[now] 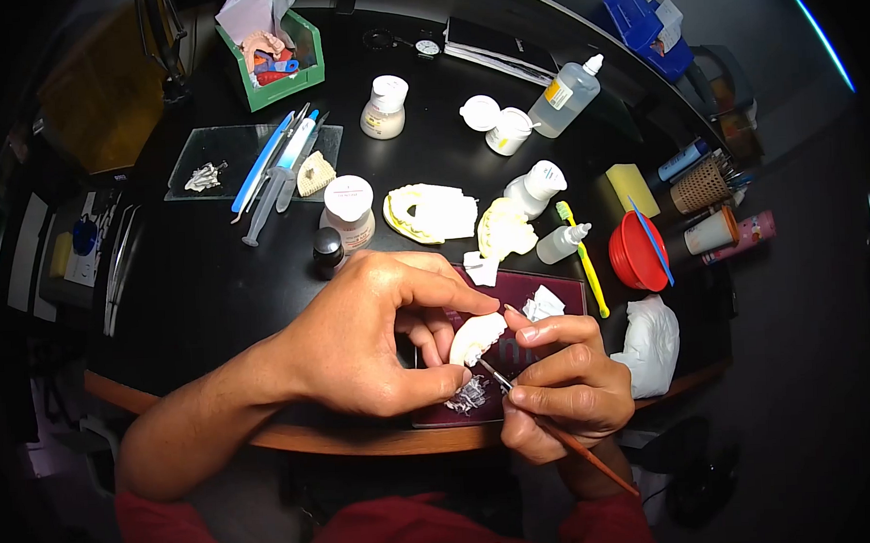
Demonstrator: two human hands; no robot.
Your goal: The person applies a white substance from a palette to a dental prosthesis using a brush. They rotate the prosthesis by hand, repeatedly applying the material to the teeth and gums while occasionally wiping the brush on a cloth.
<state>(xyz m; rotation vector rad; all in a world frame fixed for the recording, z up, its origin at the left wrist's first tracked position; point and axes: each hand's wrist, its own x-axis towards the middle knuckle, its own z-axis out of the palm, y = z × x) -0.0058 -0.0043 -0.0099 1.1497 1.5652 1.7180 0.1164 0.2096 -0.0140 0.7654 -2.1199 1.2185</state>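
Your left grip (370, 328) is closed on the small curved dental cast (473, 337), thumb at the near end and index finger at the far one, above the maroon pad (574, 293) on the desk (271, 293). Your right grip (576, 382) pinches a fine wooden-handled brush (586, 450), its tip at the toothed edge. To work cleanly, keep the cast steady, turn it rather than your brush wrist, and use short, light strokes. Bracing one hand against the other should help; too much pressure could splay the bristles.
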